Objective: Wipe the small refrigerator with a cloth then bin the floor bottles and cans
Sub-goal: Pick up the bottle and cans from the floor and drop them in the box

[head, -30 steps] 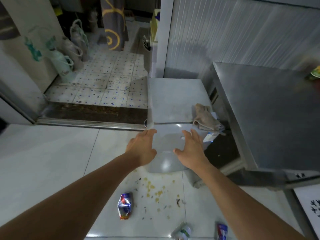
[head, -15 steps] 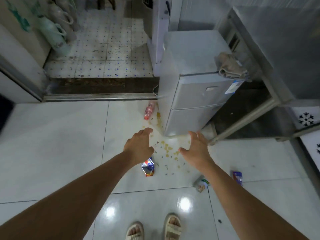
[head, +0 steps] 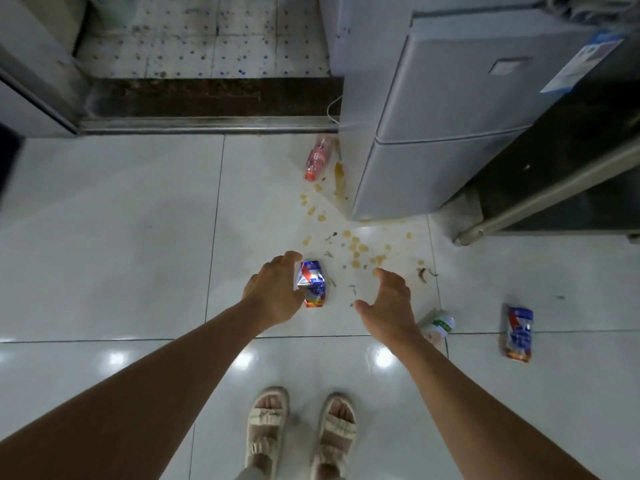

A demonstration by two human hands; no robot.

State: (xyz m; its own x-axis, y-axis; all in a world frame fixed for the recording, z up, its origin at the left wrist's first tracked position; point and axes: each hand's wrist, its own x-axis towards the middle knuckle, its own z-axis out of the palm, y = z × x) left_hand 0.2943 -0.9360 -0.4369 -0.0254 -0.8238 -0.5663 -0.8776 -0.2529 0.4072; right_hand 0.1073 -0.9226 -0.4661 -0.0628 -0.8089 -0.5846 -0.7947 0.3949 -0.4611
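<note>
The small grey refrigerator (head: 450,116) stands at the upper right, and a beige cloth (head: 588,8) lies on its top at the frame's edge. A crushed blue and red can (head: 313,285) lies on the white floor tiles. In the picture my left hand (head: 273,292) sits right beside the can with relaxed fingers and holds nothing. My right hand (head: 388,303) hangs empty to the right of the can, fingers spread. A pink bottle (head: 317,157) lies by the refrigerator's left side. Further right lie a green and white bottle (head: 438,323) and a second blue can (head: 517,332).
Yellowish spill spots (head: 356,247) and small scraps dot the tiles in front of the refrigerator. A steel table frame (head: 554,181) stands to the refrigerator's right. A dark door threshold (head: 207,98) runs along the top. My sandalled feet (head: 266,420) are at the bottom.
The view has tilted down from the refrigerator's top to the floor. Both hands have dropped from the refrigerator's front to hover over the crushed can and the spill.
</note>
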